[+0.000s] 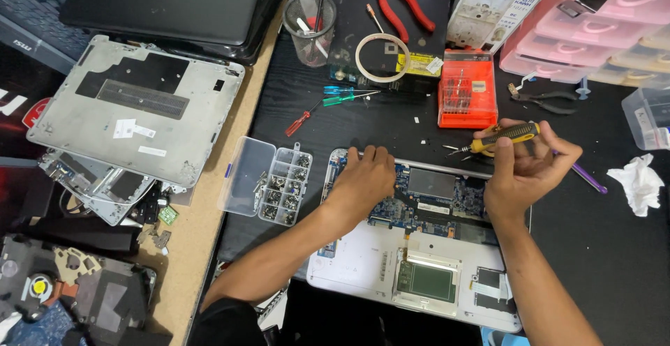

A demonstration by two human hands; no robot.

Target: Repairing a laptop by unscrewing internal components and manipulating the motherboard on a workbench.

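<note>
Opened laptop [419, 248] lies bottom-up at the near edge of the black, wood-grained counter [614, 248], w/ its silver shell bare and a blue circuit board [447, 196] exposed across the far half; a green module sits in a rectangular bay nearer the person.

Left hand [363, 178] rests palm-down on the board's left end, fingers [370, 154] curled over the laptop's far-left corner, pressing flat — holding nothing, just bearing on the chassis. Right hand [527, 164] is clenched round a screwdriver [499, 138] w/ a yellow-and-black ribbed handle, thin metal shaft pointing left, held just above the laptop's far-right edge. A purple stick-like tool [590, 178] pokes out from under that hand to the right.

Just left of the laptop: clear plastic compartment box [269, 178], lid flipped open, cells full of small dark screws. Further left, on the bare wood strip at the counter's left edge, a grey matte metal bottom cover [139, 109] w/ a vent grille, stacked on other laptop parts.

Toward the far edge: orange bit case [466, 88], roll of pale tape [382, 58], red-handled pliers [401, 1], clear cup [310, 18] w/ tools, small red and green screwdrivers. Pink plastic drawers [586, 32] at the far-right corner; crumpled white tissue [638, 182] by the right edge.
</note>
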